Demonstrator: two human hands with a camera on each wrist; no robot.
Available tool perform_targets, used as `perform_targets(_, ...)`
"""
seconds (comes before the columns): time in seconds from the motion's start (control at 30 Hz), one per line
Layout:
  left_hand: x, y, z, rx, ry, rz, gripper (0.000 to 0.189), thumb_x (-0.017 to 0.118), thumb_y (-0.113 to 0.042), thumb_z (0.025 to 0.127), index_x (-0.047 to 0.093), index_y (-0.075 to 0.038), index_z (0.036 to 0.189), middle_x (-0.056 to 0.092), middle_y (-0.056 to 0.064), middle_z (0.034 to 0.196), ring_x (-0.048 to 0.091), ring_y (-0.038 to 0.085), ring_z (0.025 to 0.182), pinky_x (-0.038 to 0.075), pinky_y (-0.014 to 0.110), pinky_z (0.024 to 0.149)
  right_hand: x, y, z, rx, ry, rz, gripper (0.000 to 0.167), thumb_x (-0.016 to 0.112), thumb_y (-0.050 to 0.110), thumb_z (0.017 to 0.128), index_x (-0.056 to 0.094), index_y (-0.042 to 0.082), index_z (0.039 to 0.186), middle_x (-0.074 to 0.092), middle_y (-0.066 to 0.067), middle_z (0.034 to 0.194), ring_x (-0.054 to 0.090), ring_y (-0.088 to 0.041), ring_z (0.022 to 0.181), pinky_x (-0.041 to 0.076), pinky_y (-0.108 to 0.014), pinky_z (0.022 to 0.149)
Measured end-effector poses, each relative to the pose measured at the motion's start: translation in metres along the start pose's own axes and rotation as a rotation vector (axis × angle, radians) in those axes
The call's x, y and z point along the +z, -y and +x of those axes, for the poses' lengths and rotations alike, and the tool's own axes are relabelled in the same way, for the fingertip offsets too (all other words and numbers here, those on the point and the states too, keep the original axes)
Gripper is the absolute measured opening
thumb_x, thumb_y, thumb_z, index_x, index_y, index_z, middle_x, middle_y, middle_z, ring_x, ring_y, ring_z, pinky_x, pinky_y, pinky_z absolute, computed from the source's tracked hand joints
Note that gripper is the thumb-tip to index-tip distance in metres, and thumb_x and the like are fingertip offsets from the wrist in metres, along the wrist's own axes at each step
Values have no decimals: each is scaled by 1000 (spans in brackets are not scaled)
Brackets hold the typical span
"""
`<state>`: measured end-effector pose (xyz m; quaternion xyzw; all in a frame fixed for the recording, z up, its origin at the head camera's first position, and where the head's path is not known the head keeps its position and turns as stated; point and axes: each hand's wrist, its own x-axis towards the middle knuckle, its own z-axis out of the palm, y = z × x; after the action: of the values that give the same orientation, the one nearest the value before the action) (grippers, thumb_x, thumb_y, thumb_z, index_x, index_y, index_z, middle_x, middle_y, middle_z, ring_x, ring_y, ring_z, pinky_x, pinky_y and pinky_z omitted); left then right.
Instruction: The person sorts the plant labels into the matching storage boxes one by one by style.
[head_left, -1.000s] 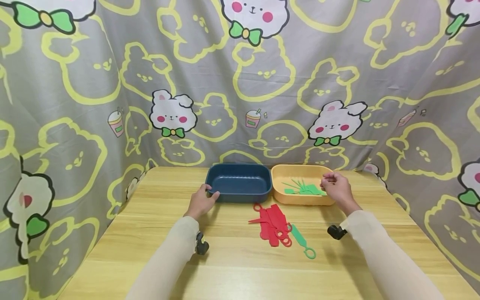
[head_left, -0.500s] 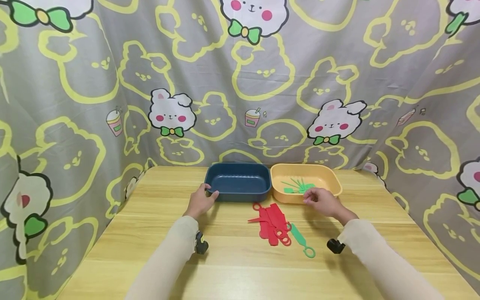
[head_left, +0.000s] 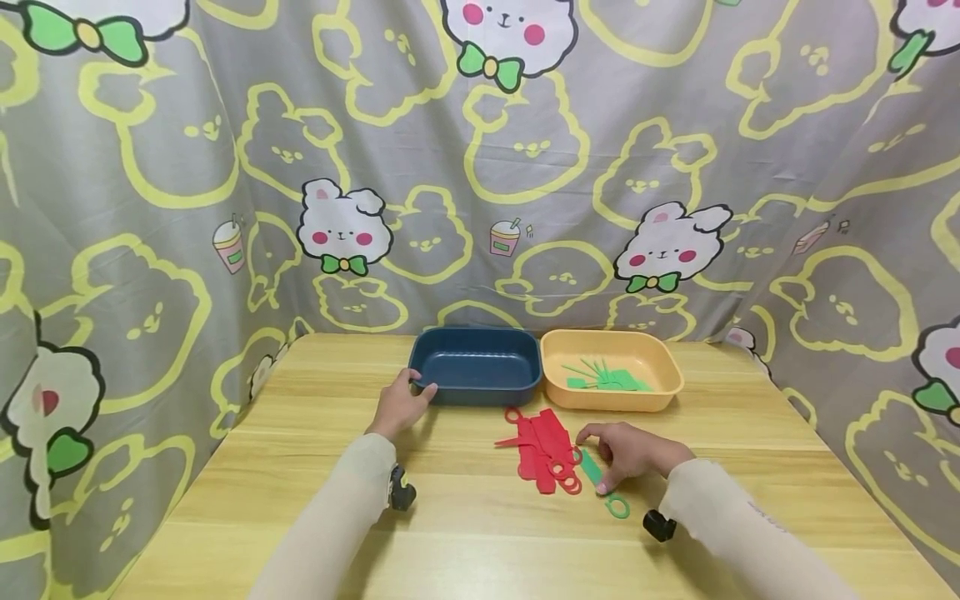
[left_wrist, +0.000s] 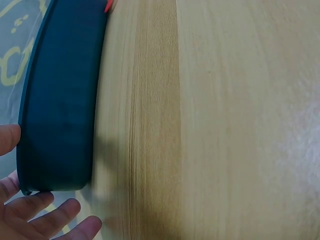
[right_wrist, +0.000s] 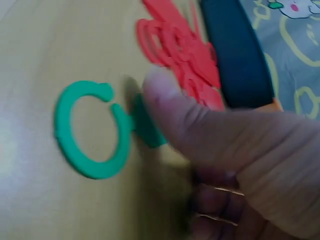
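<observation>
Gray curtain [head_left: 435,167] printed with yellow outlines and white rabbit heads surrounds a wood-grain table [head_left: 480,550]. Near the table's far edge, a navy bin [head_left: 487,396] stands at left beside a yellow bin [head_left: 607,402], which contains flat green pieces [head_left: 618,381]. Nearer the table's near edge lies a heap of red pieces [head_left: 543,450]. Just right of this heap rests 1 green ringed piece [head_left: 591,467], its split ring [right_wrist: 63,130] toward the near edge. Right hand [head_left: 633,450]: thumb and forefinger wide apart over that piece; contact cannot be told. Left hand [head_left: 397,408]: fingers spread, touching the navy bin's near left corner
</observation>
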<state>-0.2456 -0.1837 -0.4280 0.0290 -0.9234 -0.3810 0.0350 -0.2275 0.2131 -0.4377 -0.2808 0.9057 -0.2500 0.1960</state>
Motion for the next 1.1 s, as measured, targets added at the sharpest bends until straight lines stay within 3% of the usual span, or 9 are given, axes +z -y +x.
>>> perform_targets(0.1,0,1,0,0,0,-5,45,58,-35,97,47,-4,128,53,25,131,52,42,115,40,52,97,3,2,-1,31,-2,-17,58,90,27,65,56,18,111,52,-1,72,48,-18,69,40,-34,65)
perform_targets(0.4,1,2,2,2,4,-9,46,57,-37,97,47,-5,129,52,25,132,52,41,114,41,52,96,-1,0,-8,41,-45,6,41,89,21,69,54,8,86,49,0,73,45,-14,68,39,-27,63)
perform_targets(0.5,0,1,1,-1,7,-8,47,57,-37,97,46,-5,129,53,25,132,52,41,114,41,52,96,0,-3,-7,57,-65,-4,43,88,25,71,56,7,94,53,-3,81,49,-18,77,43,-34,71)
perform_targets(0.67,0,1,1,-3,5,-10,47,57,-38,97,46,-5,129,55,25,127,54,40,110,42,51,94,0,-6,-7,89,-78,-21,67,91,31,64,53,8,115,58,-9,102,54,-26,96,44,-49,89)
perform_targets(0.93,0,1,1,0,9,-11,48,57,-38,97,47,-5,129,57,24,122,55,39,106,42,51,92,-1,-3,-9,102,-72,-16,57,92,26,62,53,6,97,48,-4,87,43,-20,81,39,-35,75)
perform_targets(1.1,0,0,0,-4,8,-9,48,57,-38,97,46,-5,130,57,24,124,55,40,108,42,51,93,-1,-7,-9,45,-83,-6,39,88,21,71,56,7,88,50,-2,83,44,-18,77,39,-32,71)
